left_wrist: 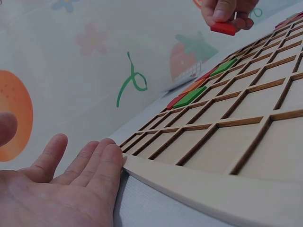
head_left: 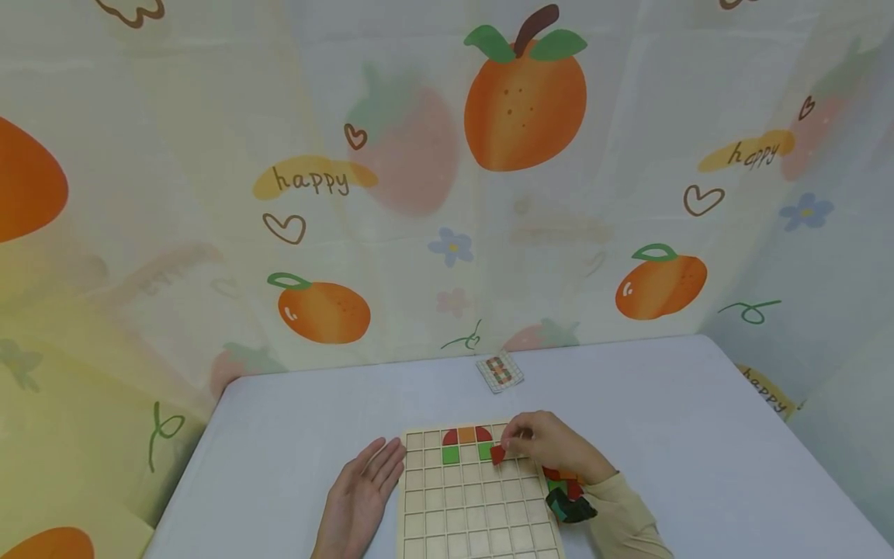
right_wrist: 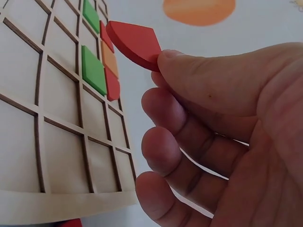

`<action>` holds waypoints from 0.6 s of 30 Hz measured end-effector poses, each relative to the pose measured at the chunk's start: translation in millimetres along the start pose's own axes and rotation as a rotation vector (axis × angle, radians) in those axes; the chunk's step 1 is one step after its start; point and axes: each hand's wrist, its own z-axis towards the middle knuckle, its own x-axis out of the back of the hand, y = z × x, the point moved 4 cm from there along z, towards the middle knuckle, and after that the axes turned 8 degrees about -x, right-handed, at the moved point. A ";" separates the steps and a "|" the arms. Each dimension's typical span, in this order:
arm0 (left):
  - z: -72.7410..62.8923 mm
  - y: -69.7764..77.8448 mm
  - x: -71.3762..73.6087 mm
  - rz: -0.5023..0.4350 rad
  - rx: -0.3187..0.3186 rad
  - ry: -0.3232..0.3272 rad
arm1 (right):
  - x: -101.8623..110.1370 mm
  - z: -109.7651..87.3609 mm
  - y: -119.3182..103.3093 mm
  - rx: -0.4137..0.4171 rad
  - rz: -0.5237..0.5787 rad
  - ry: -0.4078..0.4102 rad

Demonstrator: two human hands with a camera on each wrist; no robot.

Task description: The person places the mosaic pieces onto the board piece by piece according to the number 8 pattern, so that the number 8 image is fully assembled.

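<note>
My right hand [head_left: 534,441] pinches a red quarter-circle tile [right_wrist: 135,42] between thumb and forefinger, above the wooden grid board [head_left: 454,519]. In the head view the tile overlaps the board just right of a green square tile [head_left: 485,451]. Along the board's far rows sit two red rounded tiles with an orange square tile [head_left: 466,435] between them, and another green square tile [head_left: 451,455] below the left red one. My left hand [head_left: 363,493] lies palm up with straight fingers, fingertips at the board's left edge.
Several loose red, orange and green tiles [head_left: 559,475] lie right of the board, partly hidden by the right forearm. A dark green and black object [head_left: 571,506] is beside them. A patterned card stack [head_left: 500,371] lies behind the board on the white table [head_left: 279,435].
</note>
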 end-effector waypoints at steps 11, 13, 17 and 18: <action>1.5 0.7 -0.3 -0.001 0.000 0.005 | -5.4 2.1 1.1 -0.025 -0.002 -0.001; 1.5 0.8 -0.2 -0.005 -0.001 0.006 | -6.1 2.3 1.0 -0.020 0.000 -0.002; 0.9 0.3 0.2 -0.009 0.003 0.008 | -9.1 2.3 1.6 -0.011 0.006 -0.024; 0.8 0.1 0.3 -0.010 0.003 0.007 | -10.0 2.1 1.8 -0.008 0.008 -0.031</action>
